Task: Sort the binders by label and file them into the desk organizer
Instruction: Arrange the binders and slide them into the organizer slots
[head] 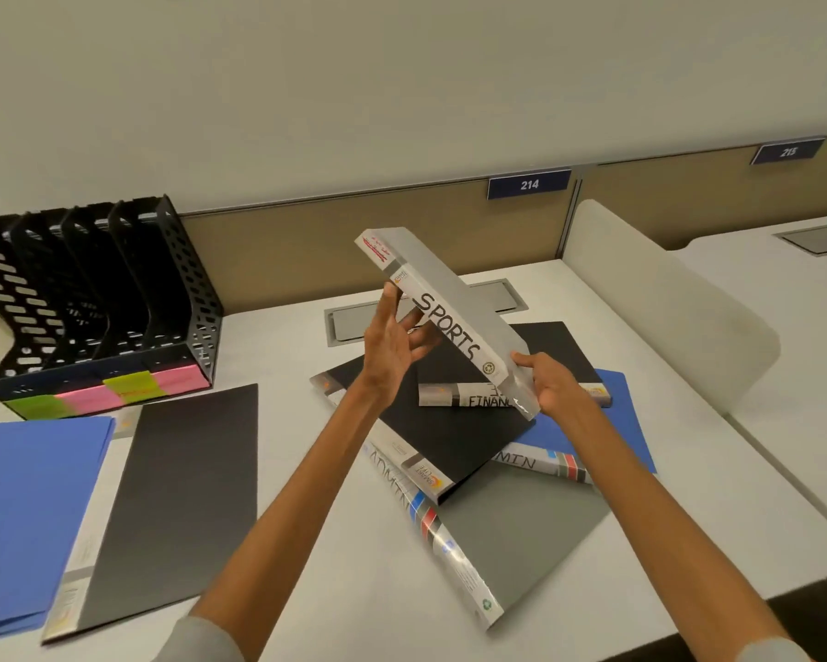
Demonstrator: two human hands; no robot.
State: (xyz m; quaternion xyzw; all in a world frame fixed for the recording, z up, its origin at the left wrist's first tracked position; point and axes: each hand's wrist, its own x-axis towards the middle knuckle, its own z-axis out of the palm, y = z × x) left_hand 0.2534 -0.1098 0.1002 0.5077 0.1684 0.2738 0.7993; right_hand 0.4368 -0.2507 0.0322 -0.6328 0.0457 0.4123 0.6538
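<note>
I hold a grey binder (pixel 464 298) tilted in the air above the desk, its spine reading SPORTS. My right hand (pixel 552 387) grips its lower corner. My left hand (pixel 394 344) touches the spine's left side with straight, spread fingers. Below lies a pile: a black binder marked FINANCE (pixel 478 398), a black binder (pixel 449 437), a grey binder marked ADMIN (pixel 511 532) and a blue one marked ADMIN (pixel 631 422). The black desk organizer (pixel 115 303) with several slots stands at the back left, with green and pink sticky labels (pixel 115 391) on its front.
A black binder (pixel 172 494) and a blue folder (pixel 29 508) lie flat at the front left. A white divider panel (pixel 664 303) bounds the desk on the right. A grey cable hatch (pixel 349 322) sits behind the pile. Plate 214 (pixel 528 184) hangs on the back partition.
</note>
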